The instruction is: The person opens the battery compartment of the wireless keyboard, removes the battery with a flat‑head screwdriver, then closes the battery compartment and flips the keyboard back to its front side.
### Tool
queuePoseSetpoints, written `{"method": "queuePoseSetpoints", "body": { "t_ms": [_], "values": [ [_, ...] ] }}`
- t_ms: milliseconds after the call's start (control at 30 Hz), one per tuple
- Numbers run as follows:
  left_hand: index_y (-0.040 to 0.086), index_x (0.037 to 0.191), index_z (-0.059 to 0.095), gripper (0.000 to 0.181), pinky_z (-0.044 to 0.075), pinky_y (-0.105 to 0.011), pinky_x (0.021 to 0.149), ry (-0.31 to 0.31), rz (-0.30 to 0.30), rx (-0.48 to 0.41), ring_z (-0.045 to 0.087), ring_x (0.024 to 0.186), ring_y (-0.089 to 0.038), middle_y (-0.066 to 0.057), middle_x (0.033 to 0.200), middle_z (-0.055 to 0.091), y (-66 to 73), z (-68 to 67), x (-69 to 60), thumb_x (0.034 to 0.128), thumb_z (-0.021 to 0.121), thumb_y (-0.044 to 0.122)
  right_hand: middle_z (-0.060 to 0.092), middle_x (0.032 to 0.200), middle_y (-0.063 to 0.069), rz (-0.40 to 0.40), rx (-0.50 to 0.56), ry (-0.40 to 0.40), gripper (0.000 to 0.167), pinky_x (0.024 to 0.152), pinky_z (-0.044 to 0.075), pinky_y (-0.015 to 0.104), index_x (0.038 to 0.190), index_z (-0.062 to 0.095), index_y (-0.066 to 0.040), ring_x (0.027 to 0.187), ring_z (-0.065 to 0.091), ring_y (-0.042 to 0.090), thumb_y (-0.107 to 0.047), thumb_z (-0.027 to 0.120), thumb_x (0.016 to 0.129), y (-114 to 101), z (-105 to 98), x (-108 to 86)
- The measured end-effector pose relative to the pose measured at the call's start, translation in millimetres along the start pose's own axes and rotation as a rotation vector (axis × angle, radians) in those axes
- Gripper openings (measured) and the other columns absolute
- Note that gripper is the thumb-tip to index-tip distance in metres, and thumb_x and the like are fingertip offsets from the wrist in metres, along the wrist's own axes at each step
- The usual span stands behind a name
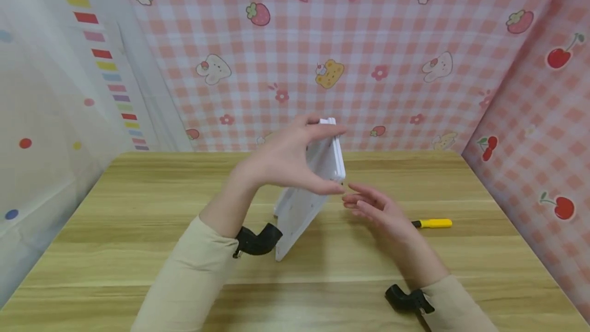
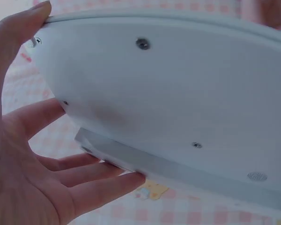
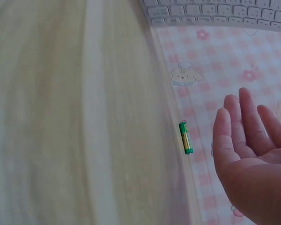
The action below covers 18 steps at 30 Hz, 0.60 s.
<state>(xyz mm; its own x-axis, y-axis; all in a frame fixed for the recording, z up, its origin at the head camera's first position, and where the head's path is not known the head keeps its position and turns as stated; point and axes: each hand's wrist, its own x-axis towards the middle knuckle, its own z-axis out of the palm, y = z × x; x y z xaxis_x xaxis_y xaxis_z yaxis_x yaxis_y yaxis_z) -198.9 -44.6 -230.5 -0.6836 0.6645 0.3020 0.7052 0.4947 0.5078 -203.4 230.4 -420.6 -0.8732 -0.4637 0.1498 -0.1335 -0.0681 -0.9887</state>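
My left hand (image 1: 288,160) grips one end of a white keyboard (image 1: 301,214), which stands steeply tilted above the wooden table. In the left wrist view the thumb lies on one long edge and the fingers reach the raised ridge along the other; the underside (image 2: 178,89) shows several screws. Keys of the keyboard (image 3: 215,11) show at the top of the right wrist view. To the right of the keyboard's raised end, my right hand (image 1: 380,214) holds nothing, its fingers loosely extended. A green battery (image 3: 186,138) appears by the table's edge in the right wrist view.
A yellow-handled tool (image 1: 435,223) with a dark end lies on the wooden table (image 1: 138,250), behind and right of my right hand; its tip is hidden. A pink checked cloth (image 1: 295,40) hangs behind the table, with further cloths at both sides.
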Motion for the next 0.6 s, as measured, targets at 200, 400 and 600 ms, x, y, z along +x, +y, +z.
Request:
{"method": "queuePoseSetpoints", "body": {
  "t_ms": [200, 400, 600],
  "values": [
    [0.018, 0.145, 0.052, 0.088, 0.051, -0.035, 0.094, 0.054, 0.017, -0.195, 0.045, 0.124, -0.019, -0.009, 0.141, 0.04, -8.8, -9.9, -11.2, 0.0673, 0.091, 0.033, 0.048, 0.141, 0.027, 0.062, 0.059, -0.014, 0.048, 0.104, 0.044, 0.041, 0.149, 0.041, -0.006, 0.122, 0.057, 0.022, -0.011, 0.054, 0.103, 3, 6, 1.2],
    [0.015, 0.145, 0.051, 0.087, 0.05, -0.03, 0.095, 0.123, 0.03, -0.396, 0.047, 0.126, -0.021, -0.009, 0.143, 0.037, -22.2, -8.1, -20.4, 0.0678, 0.092, 0.017, 0.038, 0.146, 0.033, 0.141, 0.028, -0.015, 0.058, 0.104, 0.044, 0.041, 0.153, 0.031, -0.001, 0.128, 0.051, 0.034, -0.012, 0.056, 0.102, 5, 11, 3.6],
    [0.009, 0.145, 0.05, 0.087, 0.049, -0.034, 0.098, 0.188, 0.118, -0.517, 0.042, 0.133, -0.022, -0.01, 0.142, 0.04, -34.4, -0.6, -28.3, 0.0678, 0.089, 0.002, 0.03, 0.151, 0.034, 0.223, 0.028, -0.051, 0.069, 0.104, 0.044, 0.039, 0.156, 0.019, 0.001, 0.134, 0.042, 0.042, -0.016, 0.058, 0.102, 8, 12, 5.3]
  ]
}}
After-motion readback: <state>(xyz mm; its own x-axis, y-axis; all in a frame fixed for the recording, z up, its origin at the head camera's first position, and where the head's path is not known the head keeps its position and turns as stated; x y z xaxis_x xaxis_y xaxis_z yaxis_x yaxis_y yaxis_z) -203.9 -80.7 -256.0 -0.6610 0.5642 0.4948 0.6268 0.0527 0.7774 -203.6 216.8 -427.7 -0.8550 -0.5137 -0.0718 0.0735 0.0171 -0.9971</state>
